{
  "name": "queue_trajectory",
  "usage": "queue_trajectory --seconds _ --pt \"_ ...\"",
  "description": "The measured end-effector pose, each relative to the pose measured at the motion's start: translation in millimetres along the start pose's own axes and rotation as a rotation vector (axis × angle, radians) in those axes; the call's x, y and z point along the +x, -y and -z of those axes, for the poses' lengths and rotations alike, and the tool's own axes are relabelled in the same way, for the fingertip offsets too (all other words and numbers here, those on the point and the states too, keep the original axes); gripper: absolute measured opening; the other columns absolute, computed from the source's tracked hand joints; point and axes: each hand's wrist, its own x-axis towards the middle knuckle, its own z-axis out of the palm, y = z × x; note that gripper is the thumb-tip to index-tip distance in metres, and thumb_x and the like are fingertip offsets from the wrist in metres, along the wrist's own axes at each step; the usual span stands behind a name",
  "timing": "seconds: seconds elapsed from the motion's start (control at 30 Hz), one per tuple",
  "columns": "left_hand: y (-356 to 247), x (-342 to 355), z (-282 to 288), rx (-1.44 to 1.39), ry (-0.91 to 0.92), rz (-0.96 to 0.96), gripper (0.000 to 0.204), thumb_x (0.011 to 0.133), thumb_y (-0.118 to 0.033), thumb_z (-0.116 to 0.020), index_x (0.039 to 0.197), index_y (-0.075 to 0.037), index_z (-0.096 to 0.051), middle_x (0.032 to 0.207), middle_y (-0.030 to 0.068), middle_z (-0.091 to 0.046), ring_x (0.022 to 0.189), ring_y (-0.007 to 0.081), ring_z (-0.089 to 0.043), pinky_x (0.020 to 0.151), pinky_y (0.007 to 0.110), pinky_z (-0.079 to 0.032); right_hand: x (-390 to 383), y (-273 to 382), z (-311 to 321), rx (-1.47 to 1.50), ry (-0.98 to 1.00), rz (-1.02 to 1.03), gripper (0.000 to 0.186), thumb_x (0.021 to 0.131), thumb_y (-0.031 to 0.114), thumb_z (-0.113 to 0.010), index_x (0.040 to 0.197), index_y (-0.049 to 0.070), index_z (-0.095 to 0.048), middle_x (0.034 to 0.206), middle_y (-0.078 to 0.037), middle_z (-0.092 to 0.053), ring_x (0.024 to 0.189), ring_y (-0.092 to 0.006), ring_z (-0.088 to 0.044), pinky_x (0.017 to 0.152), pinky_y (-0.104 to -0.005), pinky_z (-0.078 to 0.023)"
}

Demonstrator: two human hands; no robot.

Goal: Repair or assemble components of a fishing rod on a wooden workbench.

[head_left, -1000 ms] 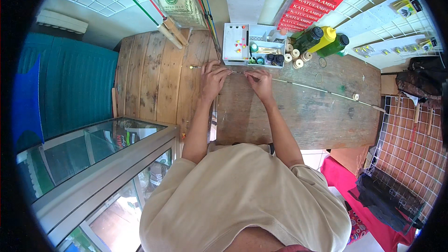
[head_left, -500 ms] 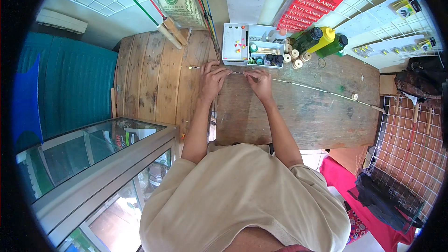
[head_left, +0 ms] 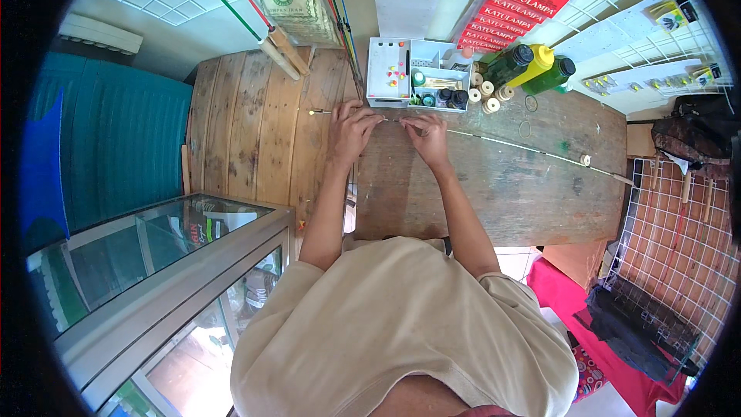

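My left hand [head_left: 351,133] grips a thin pale fishing rod [head_left: 509,140] with curled fingers, near its end with a small yellow piece [head_left: 312,112]. My right hand [head_left: 426,137] pinches the same rod a little to the right; fine detail between my fingertips is too small to make out. The rod slants across the workbench [head_left: 494,201] toward a handle at the right, with a small spool [head_left: 585,161] beside it. Just beyond my hands sits a white compartment box [head_left: 390,54] holding small coloured pieces and jars.
Wooden spools [head_left: 491,105] and green and yellow bottles [head_left: 543,59] stand right of the box. Upright rods [head_left: 279,54] lean at the back. A glass display case [head_left: 154,270] flanks my left, a teal panel [head_left: 116,147] beyond it. A wire grid [head_left: 668,239] stands at the right.
Both hands keep their grip on the rod with very little movement. The whole view has shifted only very slightly.
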Motion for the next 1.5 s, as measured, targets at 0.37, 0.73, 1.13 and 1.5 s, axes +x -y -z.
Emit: queue_trajectory --seconds 0.37,0.73,1.13,1.5 --pt "-4.4 2.9 -10.6 0.008 -0.013 -0.036 0.014 0.075 -0.016 -0.071 0.088 -0.018 -0.075 0.089 -0.0034 -0.064 0.100 0.0207 -0.054 0.088 0.039 -0.039 4.8 18.1 3.2 0.025 0.004 -0.030 0.024 0.081 0.018 -0.069 0.105 0.016 -0.071 0.092 -0.006 -0.069 0.095 -0.0256 -0.059 0.087 -0.0387 -0.037" --pt "-6.9 3.0 -13.1 -0.008 -0.047 -0.018 0.012 0.075 -0.018 -0.072 0.087 -0.017 -0.074 0.086 -0.0028 -0.063 0.097 0.0205 -0.053 0.086 0.039 -0.039 8.7 15.6 3.4 0.058 0.102 -0.079 0.019 0.081 0.021 -0.067 0.099 0.019 -0.073 0.095 -0.010 -0.069 0.101 -0.0279 -0.059 0.088 -0.0435 -0.037" --pt "-6.9 1.8 -14.4 -0.014 -0.056 -0.014 0.011 0.076 -0.020 -0.072 0.085 -0.015 -0.073 0.086 -0.0026 -0.065 0.096 0.0207 -0.053 0.086 0.039 -0.038 8.9 17.7 6.5 0.405 0.034 -0.212 0.018 0.085 0.006 -0.062 0.099 0.002 -0.071 0.096 -0.013 -0.072 0.087 -0.0204 -0.069 0.081 -0.0298 -0.051" --pt "-3.4 -2.8 -18.7 0.000 -0.053 0.001 0.014 0.076 -0.022 -0.072 0.088 -0.014 -0.073 0.087 -0.0019 -0.066 0.096 0.0204 -0.054 0.086 0.038 -0.039 9.2 14.0 6.9 0.475 -0.028 -0.214 0.018 0.084 0.004 -0.064 0.101 0.003 -0.071 0.098 -0.011 -0.072 0.088 -0.0152 -0.068 0.082 -0.0264 -0.050"
